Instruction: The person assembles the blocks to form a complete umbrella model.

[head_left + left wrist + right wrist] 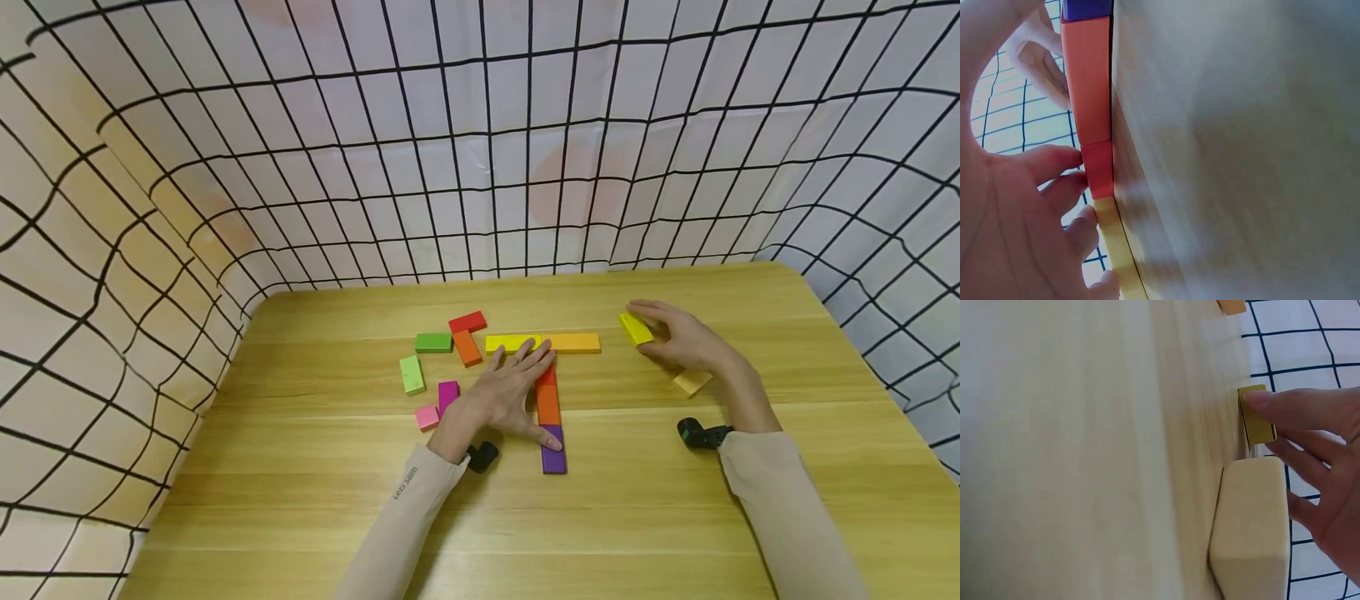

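Observation:
My left hand (pixel 501 402) spreads its fingers over a T of flat blocks. Its thumb rests on the purple block (pixel 553 463) at the foot, and its fingertips touch around the red block (pixel 548 375) and the bar. Between purple and red lies an orange block (pixel 548 406). A yellow block (pixel 504 344) and a light orange block (pixel 573 343) form the bar across the top. To the right, my right hand (pixel 692 340) pinches another yellow block (pixel 637 330) between thumb and fingers. A pale wood-coloured block (pixel 692 382) lies below that hand, large in the right wrist view.
Left of the T lie a dark green block (pixel 434 342), a light green block (pixel 412 375), a red block (pixel 467 321), a dark orange block (pixel 467 348), a magenta block (pixel 447 392) and a pink block (pixel 427 417). A grid-patterned cloth (pixel 480 158) encloses the wooden table (pixel 615 517).

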Motion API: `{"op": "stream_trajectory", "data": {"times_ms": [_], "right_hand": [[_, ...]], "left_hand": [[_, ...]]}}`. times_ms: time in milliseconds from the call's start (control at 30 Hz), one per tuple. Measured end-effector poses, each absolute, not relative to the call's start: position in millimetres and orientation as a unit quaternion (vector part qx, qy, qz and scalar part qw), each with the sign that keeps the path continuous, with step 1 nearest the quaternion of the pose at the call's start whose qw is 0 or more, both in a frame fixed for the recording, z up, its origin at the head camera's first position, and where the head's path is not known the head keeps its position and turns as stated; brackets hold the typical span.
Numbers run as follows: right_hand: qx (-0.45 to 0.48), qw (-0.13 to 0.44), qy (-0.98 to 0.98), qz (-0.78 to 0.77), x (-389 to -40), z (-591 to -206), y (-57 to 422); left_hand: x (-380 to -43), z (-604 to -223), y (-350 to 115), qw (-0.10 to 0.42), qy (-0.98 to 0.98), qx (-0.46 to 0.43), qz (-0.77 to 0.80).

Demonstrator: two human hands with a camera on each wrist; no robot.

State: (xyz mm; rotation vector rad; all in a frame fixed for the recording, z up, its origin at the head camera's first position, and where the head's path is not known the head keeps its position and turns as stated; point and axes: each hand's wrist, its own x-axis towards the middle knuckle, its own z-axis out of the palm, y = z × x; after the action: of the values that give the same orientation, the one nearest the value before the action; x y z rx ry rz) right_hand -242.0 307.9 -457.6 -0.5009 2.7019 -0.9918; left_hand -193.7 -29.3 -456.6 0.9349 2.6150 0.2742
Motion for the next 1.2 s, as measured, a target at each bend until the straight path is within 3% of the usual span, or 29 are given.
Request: {"op": "stream_trajectory", "data": {"times_ms": [1200], "right_hand": [[-0.190,0.098,0.928,-0.304,-254.5,-457.1,268.0]], "left_hand": [[-195.9,-458.2,-30.4,0.174,0.921,0.334,0.100]]}}
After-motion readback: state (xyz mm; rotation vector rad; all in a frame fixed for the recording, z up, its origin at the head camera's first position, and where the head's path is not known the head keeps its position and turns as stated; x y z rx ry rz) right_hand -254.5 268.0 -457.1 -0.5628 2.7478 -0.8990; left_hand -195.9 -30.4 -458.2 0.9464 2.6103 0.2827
